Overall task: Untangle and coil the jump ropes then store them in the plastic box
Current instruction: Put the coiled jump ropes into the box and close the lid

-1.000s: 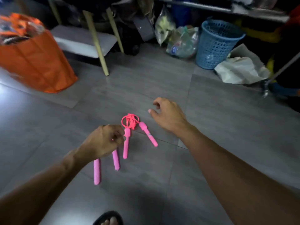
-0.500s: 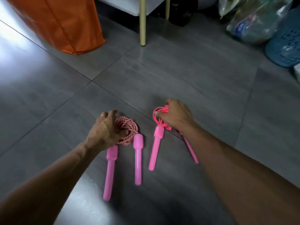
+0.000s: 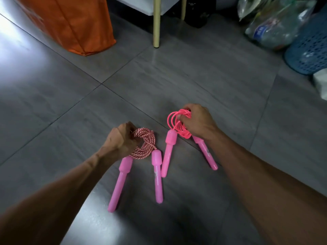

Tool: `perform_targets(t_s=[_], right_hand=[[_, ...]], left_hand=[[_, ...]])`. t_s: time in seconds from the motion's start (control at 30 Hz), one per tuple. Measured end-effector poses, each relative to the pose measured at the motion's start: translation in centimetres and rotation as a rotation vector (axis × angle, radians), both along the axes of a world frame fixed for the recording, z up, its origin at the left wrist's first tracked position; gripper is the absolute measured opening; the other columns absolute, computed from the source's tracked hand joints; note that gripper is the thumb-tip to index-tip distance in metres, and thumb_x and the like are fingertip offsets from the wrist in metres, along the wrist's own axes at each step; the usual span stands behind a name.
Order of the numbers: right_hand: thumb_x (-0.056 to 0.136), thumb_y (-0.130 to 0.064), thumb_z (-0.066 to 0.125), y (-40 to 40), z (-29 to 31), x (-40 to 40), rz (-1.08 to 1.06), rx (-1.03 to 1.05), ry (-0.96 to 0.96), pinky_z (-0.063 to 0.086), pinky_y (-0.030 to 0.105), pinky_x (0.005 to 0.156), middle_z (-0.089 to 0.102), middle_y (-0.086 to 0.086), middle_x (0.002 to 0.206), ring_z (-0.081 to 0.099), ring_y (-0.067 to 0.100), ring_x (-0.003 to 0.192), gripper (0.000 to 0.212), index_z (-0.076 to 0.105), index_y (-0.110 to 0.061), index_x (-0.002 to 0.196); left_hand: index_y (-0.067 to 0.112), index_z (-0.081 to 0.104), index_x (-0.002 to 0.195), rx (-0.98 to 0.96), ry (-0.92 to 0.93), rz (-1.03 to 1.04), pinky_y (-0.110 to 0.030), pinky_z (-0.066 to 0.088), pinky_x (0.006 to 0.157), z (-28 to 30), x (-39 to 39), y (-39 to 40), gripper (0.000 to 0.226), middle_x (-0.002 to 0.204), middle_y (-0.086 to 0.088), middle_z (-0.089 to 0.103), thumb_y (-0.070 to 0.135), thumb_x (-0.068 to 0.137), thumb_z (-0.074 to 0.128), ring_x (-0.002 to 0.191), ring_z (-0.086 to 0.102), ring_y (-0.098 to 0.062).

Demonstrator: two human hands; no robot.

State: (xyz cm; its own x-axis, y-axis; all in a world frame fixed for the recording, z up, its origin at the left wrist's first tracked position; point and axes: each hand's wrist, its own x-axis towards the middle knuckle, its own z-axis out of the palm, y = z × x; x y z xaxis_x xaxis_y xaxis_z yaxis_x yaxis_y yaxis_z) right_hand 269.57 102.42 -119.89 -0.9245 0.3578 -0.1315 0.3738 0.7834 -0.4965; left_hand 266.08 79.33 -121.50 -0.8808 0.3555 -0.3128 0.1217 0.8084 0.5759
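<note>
So both ropes look coiled already and they're down on the grey tile floor point(image 3: 194, 76) in the lower middle of the frame. The left hand point(image 3: 120, 140) has its fingers curled around the braided red-and-white rope coil point(image 3: 146, 145), and that rope's two pink handles point(image 3: 122, 181) trail back toward the bottom of the frame, lying on the tiles. The right hand point(image 3: 196, 122) is gripping the bundle of thin pink plastic cord point(image 3: 174, 121), fingers hooked through the loops, with its own pair of pink handles point(image 3: 169, 154) splayed out below it, one partly hidden under the wrist. The two ropes sit just beside each other but don't look tangled together anymore, so I'd say the untangle/coil part is basically done and this is the pick-up for storing. Thing is, I can't spot the plastic box anywhere; there's an orange bag point(image 3: 74, 23) upper left and a blue mesh basket point(image 3: 311, 50) at the right edge, but neither is the box. Next move probably needs lifting both coils without letting the loops spring open or the handles drag them loose, then finding that box.
</note>
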Motion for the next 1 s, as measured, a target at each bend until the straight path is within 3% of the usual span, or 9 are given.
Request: perform_targets(t_s=[0.27,0.37,0.53,0.63,0.77,1.0], right_hand=[[0.080,-0.029,0.067,0.1,8.6,6.2,-0.048,0.010,0.170,0.048,0.038,0.084,0.069,0.009,0.105,0.061,0.031,0.101,0.025,0.067,-0.016,0.102],[0.079,-0.026,0.067,0.4,12.2,9.7,-0.112,0.044,0.225,0.048,0.037,0.083,0.069,0.010,0.104,0.062,0.031,0.099,0.024,0.066,-0.015,0.101],[0.081,-0.023,0.063,1.0,19.0,17.2,-0.209,0.074,0.303,0.046,0.035,0.085,0.066,0.010,0.106,0.060,0.029,0.101,0.024,0.064,-0.016,0.104],[0.082,-0.026,0.063,1.6,23.5,23.0,-0.264,0.130,0.341,0.043,0.034,0.088,0.065,0.010,0.108,0.058,0.029,0.104,0.027,0.064,-0.017,0.107],[0.084,-0.026,0.063,2.3,29.5,32.0,-0.339,0.191,0.380,0.039,0.032,0.088,0.064,0.010,0.108,0.056,0.028,0.105,0.026,0.063,-0.016,0.108],[0.082,-0.032,0.061,3.9,36.6,47.2,-0.499,0.318,0.386,0.045,0.040,0.088,0.061,0.005,0.104,0.056,0.027,0.103,0.024,0.064,-0.022,0.104]], left_hand=[[0.014,0.061,0.093,0.180,0.120,-0.195,-0.019,0.039,0.056,7.8,3.3,0.6,0.020,0.079,0.002,0.063,0.021,0.077,0.071,0.073,0.059,-0.019],[0.017,0.061,0.093,0.195,0.118,-0.289,-0.014,0.041,0.056,11.7,5.9,1.3,0.017,0.081,0.004,0.064,0.020,0.079,0.069,0.073,0.060,-0.015],[0.021,0.059,0.086,0.300,0.075,-0.408,-0.022,0.047,0.058,18.5,10.7,2.8,0.024,0.076,0.005,0.066,0.034,0.065,0.058,0.066,0.061,-0.007],[0.024,0.057,0.082,0.350,0.033,-0.497,-0.020,0.045,0.059,22.6,14.1,4.3,0.016,0.073,0.009,0.064,0.026,0.068,0.063,0.062,0.058,0.001],[0.020,0.059,0.084,0.394,-0.003,-0.589,-0.037,0.053,0.069,27.4,19.5,6.8,0.019,0.080,-0.002,0.068,0.020,0.067,0.067,0.074,0.065,-0.019],[0.020,0.059,0.087,0.408,-0.016,-0.779,-0.047,0.053,0.077,32.2,30.9,12.0,0.023,0.084,-0.006,0.066,0.014,0.071,0.073,0.078,0.063,-0.025]])
